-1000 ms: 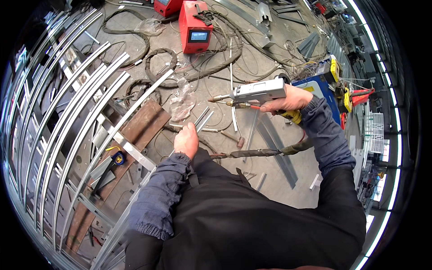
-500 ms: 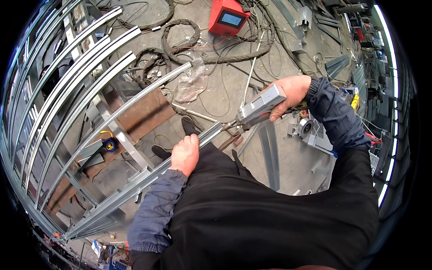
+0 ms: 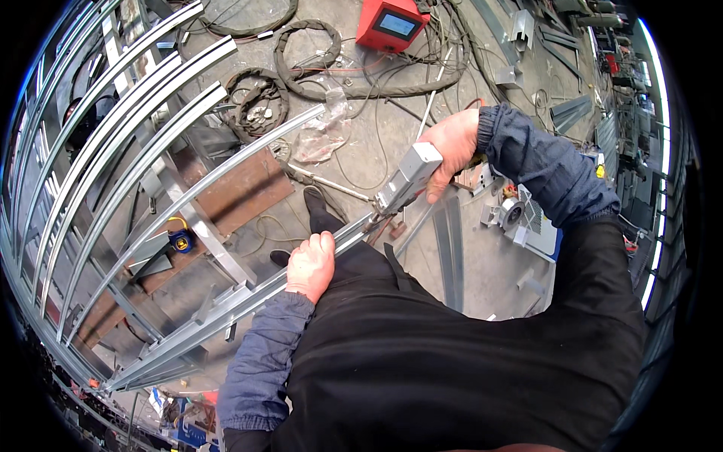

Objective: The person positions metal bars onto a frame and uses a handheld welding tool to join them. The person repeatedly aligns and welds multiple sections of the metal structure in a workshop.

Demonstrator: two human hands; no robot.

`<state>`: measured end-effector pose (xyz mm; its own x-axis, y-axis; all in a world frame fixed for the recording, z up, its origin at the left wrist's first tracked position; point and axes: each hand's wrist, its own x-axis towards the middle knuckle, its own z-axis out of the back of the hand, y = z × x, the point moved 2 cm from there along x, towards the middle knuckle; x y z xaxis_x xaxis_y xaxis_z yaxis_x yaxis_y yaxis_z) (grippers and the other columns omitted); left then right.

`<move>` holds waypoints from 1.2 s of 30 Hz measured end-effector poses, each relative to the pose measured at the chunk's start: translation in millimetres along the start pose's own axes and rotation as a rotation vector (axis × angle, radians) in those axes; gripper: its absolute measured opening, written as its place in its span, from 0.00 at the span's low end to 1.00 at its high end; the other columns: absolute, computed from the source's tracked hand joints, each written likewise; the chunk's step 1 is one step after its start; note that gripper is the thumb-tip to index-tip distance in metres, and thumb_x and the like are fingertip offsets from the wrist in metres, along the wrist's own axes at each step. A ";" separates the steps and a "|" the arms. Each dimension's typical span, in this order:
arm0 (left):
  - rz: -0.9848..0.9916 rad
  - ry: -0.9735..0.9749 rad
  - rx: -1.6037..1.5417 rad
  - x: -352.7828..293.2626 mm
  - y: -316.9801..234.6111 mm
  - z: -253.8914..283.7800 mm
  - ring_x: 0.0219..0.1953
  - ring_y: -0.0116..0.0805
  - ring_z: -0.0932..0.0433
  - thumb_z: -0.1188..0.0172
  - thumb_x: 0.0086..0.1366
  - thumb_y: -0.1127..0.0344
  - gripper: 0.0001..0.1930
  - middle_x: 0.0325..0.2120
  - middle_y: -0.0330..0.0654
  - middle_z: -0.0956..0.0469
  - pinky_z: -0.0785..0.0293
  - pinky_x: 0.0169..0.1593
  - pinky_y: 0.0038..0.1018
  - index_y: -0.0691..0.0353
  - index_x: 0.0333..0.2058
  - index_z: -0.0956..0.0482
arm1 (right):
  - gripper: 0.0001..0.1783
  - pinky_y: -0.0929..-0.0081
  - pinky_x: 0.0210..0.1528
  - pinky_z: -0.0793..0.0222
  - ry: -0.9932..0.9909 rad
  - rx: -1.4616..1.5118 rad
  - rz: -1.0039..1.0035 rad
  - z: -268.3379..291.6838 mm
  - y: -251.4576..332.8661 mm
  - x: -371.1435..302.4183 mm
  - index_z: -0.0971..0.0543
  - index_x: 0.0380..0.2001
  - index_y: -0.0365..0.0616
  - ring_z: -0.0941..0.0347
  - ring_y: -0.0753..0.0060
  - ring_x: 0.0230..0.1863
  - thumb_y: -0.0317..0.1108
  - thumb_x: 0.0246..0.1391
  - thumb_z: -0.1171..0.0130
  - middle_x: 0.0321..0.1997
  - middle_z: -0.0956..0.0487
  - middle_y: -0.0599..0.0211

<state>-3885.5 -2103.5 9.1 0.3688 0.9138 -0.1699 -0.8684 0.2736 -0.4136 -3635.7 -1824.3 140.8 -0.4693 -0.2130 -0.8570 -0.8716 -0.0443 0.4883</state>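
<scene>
My left hand is closed around a long grey metal channel close to its end. From my legs the channel slopes down to the lower left. My right hand grips a grey, boxy welding gun with a metal nozzle. The gun tilts down to the left, its nozzle tip over the channel's end just beyond my left hand. Whether the tip touches the metal, I cannot tell. The fingers of my right hand are partly hidden behind the gun.
Curved metal rails fan out at the left. A blue tape measure lies near a brown plate. A red box with a screen and thick coiled cables are at the far side. An angle grinder lies at the right.
My right hand has brought the welding gun left and tilted it more steeply, so its nozzle is now over the channel. My left hand keeps its hold.
</scene>
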 end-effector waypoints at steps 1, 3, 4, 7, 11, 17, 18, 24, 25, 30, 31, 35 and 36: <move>0.001 0.002 -0.006 -0.5 0.2 -0.6 0.31 0.40 0.17 0.41 0.65 0.69 0.07 0.30 0.40 0.26 0.16 0.33 0.37 0.57 0.41 0.25 | 0.32 0.67 0.58 0.22 0.002 -0.011 0.015 0.8 2.6 2.3 0.15 0.57 0.42 0.17 0.69 0.51 0.45 0.53 0.17 0.52 0.10 0.63; 0.004 0.003 -0.013 -1.2 0.9 -1.3 0.31 0.41 0.17 0.41 0.65 0.69 0.07 0.30 0.40 0.26 0.16 0.33 0.37 0.58 0.41 0.25 | 0.34 0.67 0.57 0.22 0.018 -0.022 -0.070 3.8 6.9 2.9 0.15 0.57 0.42 0.17 0.69 0.51 0.47 0.52 0.16 0.51 0.10 0.62; 0.006 0.000 -0.020 -1.3 1.1 -1.3 0.31 0.41 0.17 0.41 0.65 0.69 0.07 0.30 0.41 0.26 0.16 0.33 0.37 0.58 0.41 0.25 | 0.34 0.67 0.57 0.22 0.015 -0.026 -0.088 5.4 7.7 3.7 0.15 0.57 0.42 0.17 0.69 0.51 0.47 0.52 0.16 0.51 0.10 0.62; 0.008 -0.004 -0.032 -1.0 0.7 -0.7 0.31 0.41 0.17 0.41 0.65 0.69 0.07 0.30 0.41 0.25 0.16 0.33 0.38 0.58 0.41 0.25 | 0.34 0.67 0.57 0.22 0.026 -0.060 -0.051 9.3 12.8 6.1 0.15 0.57 0.42 0.17 0.69 0.51 0.47 0.52 0.16 0.52 0.10 0.63; 0.007 0.008 -0.026 -1.4 -0.9 1.3 0.31 0.41 0.16 0.41 0.65 0.69 0.07 0.30 0.41 0.25 0.16 0.34 0.38 0.58 0.41 0.25 | 0.34 0.69 0.57 0.23 0.040 -0.107 -0.023 13.2 14.8 12.0 0.15 0.58 0.43 0.17 0.69 0.51 0.48 0.52 0.16 0.52 0.10 0.63; 0.010 0.024 -0.016 -2.1 -1.2 -0.4 0.31 0.41 0.16 0.41 0.64 0.69 0.07 0.30 0.41 0.24 0.16 0.34 0.38 0.58 0.41 0.25 | 0.34 0.69 0.57 0.23 0.068 -0.131 -0.069 16.4 25.2 15.0 0.16 0.57 0.46 0.16 0.68 0.51 0.49 0.52 0.16 0.52 0.10 0.65; 0.009 0.022 -0.015 -2.1 -1.3 0.1 0.31 0.41 0.16 0.41 0.64 0.69 0.07 0.30 0.41 0.24 0.16 0.34 0.38 0.58 0.41 0.25 | 0.34 0.69 0.57 0.22 0.067 -0.133 -0.077 16.5 26.0 14.8 0.16 0.57 0.46 0.16 0.68 0.51 0.49 0.52 0.16 0.52 0.10 0.65; 0.010 0.011 -0.039 -3.7 -2.6 -0.6 0.32 0.42 0.16 0.41 0.65 0.69 0.07 0.31 0.42 0.23 0.16 0.35 0.38 0.58 0.41 0.25 | 0.34 0.69 0.56 0.22 0.111 -0.129 -0.102 17.3 27.9 18.7 0.16 0.57 0.45 0.16 0.69 0.51 0.50 0.51 0.16 0.51 0.10 0.65; 0.013 0.015 -0.043 -3.8 -2.8 -0.2 0.32 0.42 0.16 0.41 0.65 0.69 0.07 0.31 0.42 0.23 0.16 0.35 0.38 0.58 0.41 0.25 | 0.34 0.69 0.56 0.22 0.106 -0.134 -0.095 17.3 28.9 18.5 0.16 0.57 0.45 0.16 0.69 0.51 0.50 0.52 0.16 0.51 0.10 0.65; 0.021 0.024 -0.052 -3.5 -2.9 1.5 0.33 0.44 0.15 0.41 0.64 0.70 0.07 0.31 0.43 0.23 0.15 0.36 0.39 0.59 0.41 0.25 | 0.34 0.69 0.56 0.22 0.046 -0.175 -0.073 15.3 35.5 12.2 0.16 0.57 0.45 0.16 0.69 0.51 0.49 0.52 0.16 0.51 0.10 0.66; 0.021 0.022 -0.055 -3.0 -2.6 1.6 0.33 0.44 0.15 0.41 0.64 0.70 0.07 0.31 0.43 0.23 0.15 0.36 0.39 0.59 0.41 0.25 | 0.34 0.69 0.56 0.22 0.050 -0.161 -0.064 14.9 32.6 13.2 0.16 0.57 0.45 0.16 0.69 0.51 0.49 0.51 0.16 0.51 0.10 0.66; 0.053 0.124 -0.083 -4.1 -0.9 -1.6 0.37 0.48 0.15 0.31 0.59 0.67 0.17 0.35 0.45 0.22 0.16 0.40 0.42 0.60 0.44 0.27 | 0.34 0.70 0.55 0.21 0.054 -0.149 -0.106 13.0 29.8 15.1 0.15 0.56 0.46 0.16 0.70 0.50 0.50 0.51 0.15 0.50 0.10 0.67; 0.072 0.175 -0.094 -4.5 -0.7 -2.8 0.40 0.49 0.15 0.27 0.56 0.65 0.22 0.37 0.47 0.21 0.16 0.43 0.44 0.61 0.46 0.27 | 0.33 0.70 0.55 0.21 0.053 -0.159 -0.136 12.7 32.7 13.4 0.15 0.56 0.46 0.16 0.70 0.50 0.49 0.51 0.15 0.50 0.10 0.67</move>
<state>-3885.7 -2108.6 7.6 0.3665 0.8614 -0.3516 -0.8627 0.1732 -0.4751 -3672.2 -1816.2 143.2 -0.3369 -0.2455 -0.9090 -0.8912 -0.2282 0.3920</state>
